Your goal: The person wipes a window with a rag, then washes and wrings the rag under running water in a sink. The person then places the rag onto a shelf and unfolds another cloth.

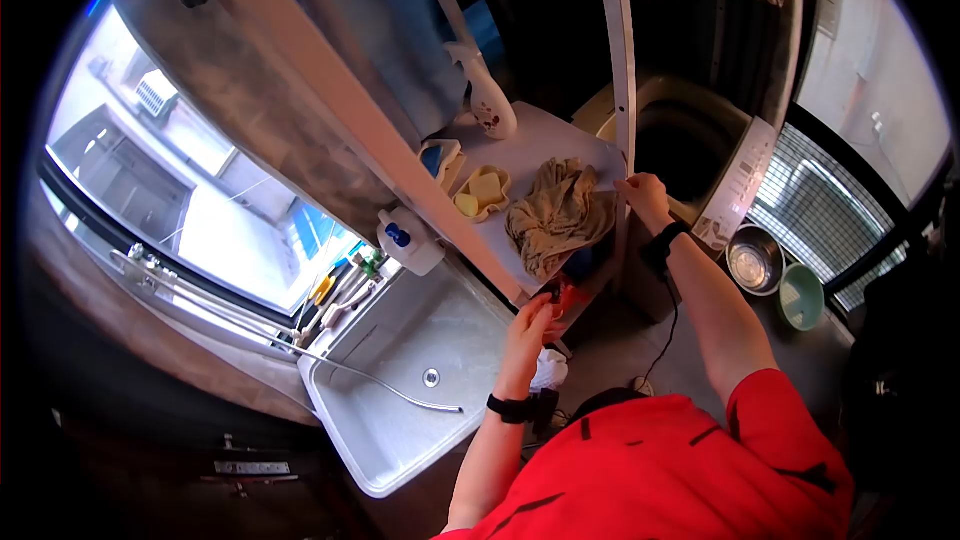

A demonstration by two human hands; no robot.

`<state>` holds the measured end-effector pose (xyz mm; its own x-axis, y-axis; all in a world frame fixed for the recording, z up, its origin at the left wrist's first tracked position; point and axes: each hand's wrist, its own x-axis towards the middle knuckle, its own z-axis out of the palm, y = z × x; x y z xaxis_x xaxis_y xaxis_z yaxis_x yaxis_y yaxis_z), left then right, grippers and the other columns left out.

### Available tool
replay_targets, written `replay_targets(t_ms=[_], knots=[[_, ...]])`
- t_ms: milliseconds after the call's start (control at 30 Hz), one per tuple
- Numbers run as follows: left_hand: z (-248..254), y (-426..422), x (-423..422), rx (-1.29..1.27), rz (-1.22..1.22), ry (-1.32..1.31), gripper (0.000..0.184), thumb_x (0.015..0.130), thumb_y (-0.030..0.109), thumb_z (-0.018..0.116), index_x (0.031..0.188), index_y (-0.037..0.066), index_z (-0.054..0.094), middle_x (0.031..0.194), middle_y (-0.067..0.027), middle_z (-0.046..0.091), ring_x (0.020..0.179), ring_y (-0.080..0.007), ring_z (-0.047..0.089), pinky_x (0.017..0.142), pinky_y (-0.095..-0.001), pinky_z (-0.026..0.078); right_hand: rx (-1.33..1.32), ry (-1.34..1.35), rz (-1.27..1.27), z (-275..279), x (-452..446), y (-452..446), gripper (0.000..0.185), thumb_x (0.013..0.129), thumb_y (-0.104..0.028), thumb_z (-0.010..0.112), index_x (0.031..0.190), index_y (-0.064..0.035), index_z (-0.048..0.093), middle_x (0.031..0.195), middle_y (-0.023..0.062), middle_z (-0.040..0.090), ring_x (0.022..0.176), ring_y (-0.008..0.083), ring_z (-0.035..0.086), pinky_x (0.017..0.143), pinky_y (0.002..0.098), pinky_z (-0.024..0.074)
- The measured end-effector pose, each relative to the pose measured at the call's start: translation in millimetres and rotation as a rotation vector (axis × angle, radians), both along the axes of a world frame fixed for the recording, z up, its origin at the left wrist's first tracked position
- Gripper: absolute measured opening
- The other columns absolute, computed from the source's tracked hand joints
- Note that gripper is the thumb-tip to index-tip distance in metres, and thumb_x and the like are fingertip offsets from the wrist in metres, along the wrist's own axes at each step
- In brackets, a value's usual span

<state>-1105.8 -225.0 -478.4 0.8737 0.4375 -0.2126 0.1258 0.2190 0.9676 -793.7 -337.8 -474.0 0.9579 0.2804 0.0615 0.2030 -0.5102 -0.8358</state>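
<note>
My left hand (534, 330) is closed around a small red item (570, 297) at the front corner of the shelf, beside the sink. What the item is cannot be made out. My right hand (645, 198) is at the shelf's right edge, next to the metal post (622, 70), its fingers bent together near the cloth; whether they grip anything is hidden. Between the hands a crumpled brown cloth (560, 215) lies on the white shelf (545, 130). Left of it sits a soap dish with yellow soap (485, 190).
A grey sink (400, 380) with a thin hose is at the lower left, a white bottle (410, 240) on its rim. A white spray bottle (490, 105) stands at the shelf's back. Right are an open washing machine (735, 185), a metal basin (755, 260) and a green basin (801, 297).
</note>
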Motion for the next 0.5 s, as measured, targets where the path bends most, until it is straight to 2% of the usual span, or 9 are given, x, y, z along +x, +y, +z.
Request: replay_targets(t_ms=[33, 67, 167, 200, 300, 367, 500], knots=[[-2.4, -3.7, 8.1, -0.039, 0.032, 0.015, 0.043, 0.098, 0.028, 0.049, 0.132, 0.002, 0.045, 0.114, -0.0113, 0.060, 0.091, -0.0182, 0.063, 0.075, -0.0277, 0.050, -0.013, 0.061, 0.031, 0.6, 4.7, -0.7, 0.036, 0.076, -0.040, 0.066, 0.085, -0.0051, 0.071, 0.079, 0.0146, 0.069, 0.079, 0.0306, 0.067, 0.071, 0.0386, 0.0522], [-4.6, -6.7, 15.5, -0.035, 0.062, 0.012, 0.050, 0.097, 0.036, 0.050, 0.132, 0.001, 0.044, 0.113, -0.0129, 0.060, 0.091, -0.0193, 0.063, 0.075, -0.0290, 0.050, -0.035, 0.061, 0.042, 2.1, 8.3, -1.6, 0.041, 0.075, -0.043, 0.067, 0.085, -0.0031, 0.070, 0.079, 0.0153, 0.069, 0.079, 0.0303, 0.068, 0.070, 0.0385, 0.0525], [-6.3, -12.9, 33.8, -0.105, 0.160, 0.039, 0.058, 0.094, 0.044, 0.052, 0.131, 0.000, 0.044, 0.113, -0.0142, 0.060, 0.090, -0.0200, 0.063, 0.074, -0.0301, 0.050, -0.023, 0.082, 0.110, 3.3, 18.5, 1.7, 0.039, 0.078, -0.041, 0.064, 0.084, -0.0020, 0.070, 0.078, 0.0169, 0.068, 0.078, 0.0319, 0.068, 0.070, 0.0395, 0.0524], [-12.4, -13.3, 39.4, -0.148, 0.209, 0.038, 0.065, 0.091, 0.052, 0.053, 0.129, -0.001, 0.045, 0.112, -0.0139, 0.060, 0.088, -0.0209, 0.062, 0.074, -0.0317, 0.050, -0.023, 0.087, 0.127, 3.9, 21.0, 2.8, 0.039, 0.078, -0.041, 0.064, 0.084, -0.0020, 0.070, 0.078, 0.0169, 0.068, 0.078, 0.0319, 0.068, 0.070, 0.0395, 0.0524], [-12.3, -20.5, 48.7, -0.254, 0.367, 0.053, 0.065, 0.089, 0.054, 0.055, 0.126, 0.001, 0.047, 0.110, -0.0121, 0.061, 0.088, -0.0217, 0.062, 0.075, -0.0327, 0.049, 0.014, -0.021, 0.117, -2.3, 19.1, 8.4, 0.037, 0.080, -0.038, 0.061, 0.082, -0.0014, 0.069, 0.077, 0.0185, 0.068, 0.077, 0.0334, 0.067, 0.069, 0.0407, 0.0521], [-19.3, -20.0, 49.0, -0.223, 0.403, 0.039, 0.066, 0.087, 0.057, 0.056, 0.123, 0.002, 0.050, 0.107, -0.0103, 0.062, 0.088, -0.0221, 0.062, 0.076, -0.0340, 0.049, 0.077, 0.019, 0.178, -5.0, 22.6, 4.8, 0.035, 0.083, -0.035, 0.058, 0.080, -0.0016, 0.068, 0.075, 0.0194, 0.066, 0.076, 0.0346, 0.067, 0.070, 0.0416, 0.0516], [-20.7, -21.9, 56.7, -0.173, 0.474, 0.055, 0.062, 0.087, 0.059, 0.054, 0.116, 0.003, 0.055, 0.106, -0.0102, 0.063, 0.091, -0.0225, 0.061, 0.077, -0.0357, 0.049, 0.124, -0.006, 0.201, -28.2, 31.7, 9.6, 0.033, 0.084, -0.031, 0.056, 0.076, -0.0018, 0.067, 0.069, 0.0159, 0.066, 0.069, 0.0319, 0.066, 0.067, 0.0396, 0.0509]])
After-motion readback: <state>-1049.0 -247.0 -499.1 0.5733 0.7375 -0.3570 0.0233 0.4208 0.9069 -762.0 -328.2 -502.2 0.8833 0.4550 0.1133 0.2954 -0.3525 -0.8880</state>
